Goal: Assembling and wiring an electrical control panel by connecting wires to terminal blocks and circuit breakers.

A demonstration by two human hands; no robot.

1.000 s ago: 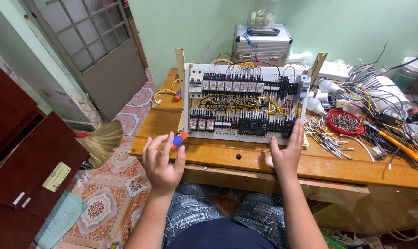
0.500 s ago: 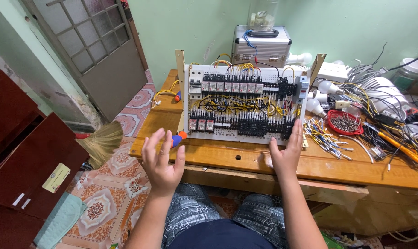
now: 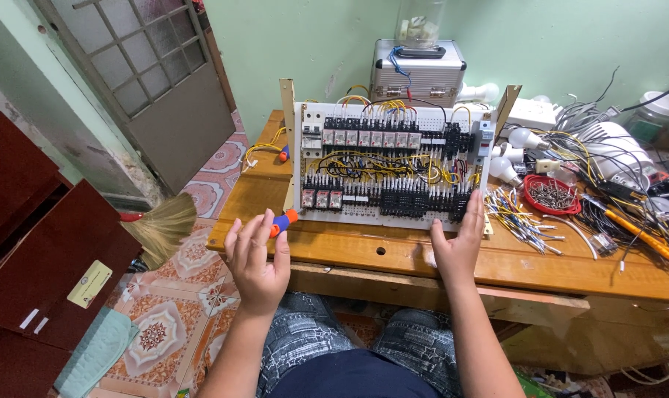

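Wiring panel (image 3: 389, 166): a white perforated board was stood tilted back on a wooden workbench (image 3: 393, 254), held between two pale side brackets and set with rows of black relays, terminal blocks and yellow, red and black jumper wires. Recorded from left to right. A dark red cabinet (image 3: 32, 243) was found at the far left, with a straw broom (image 3: 161, 228) lying on the patterned floor tiles beside it. The left hand (image 3: 257, 258) was raised just before the bench edge, fingers loosely spread upward and nothing clasped in it; a screwdriver with an orange and blue handle (image 3: 283, 221) was seen just behind its fingertips, lying on the bench at the panel's lower left corner, and whether it was touched could not be told. The right hand (image 3: 460, 239) was laid flat and open on the bench, its fingertips touching the panel's lower right corner. Behind the panel a silver metal case (image 3: 419, 70) was set against the green wall. To the right were noted white light bulbs (image 3: 515, 151), a bundle of cut wire ends (image 3: 518, 214), a red round tray of screws (image 3: 549, 195), and a tangle of cables with an orange-handled tool (image 3: 640, 232).
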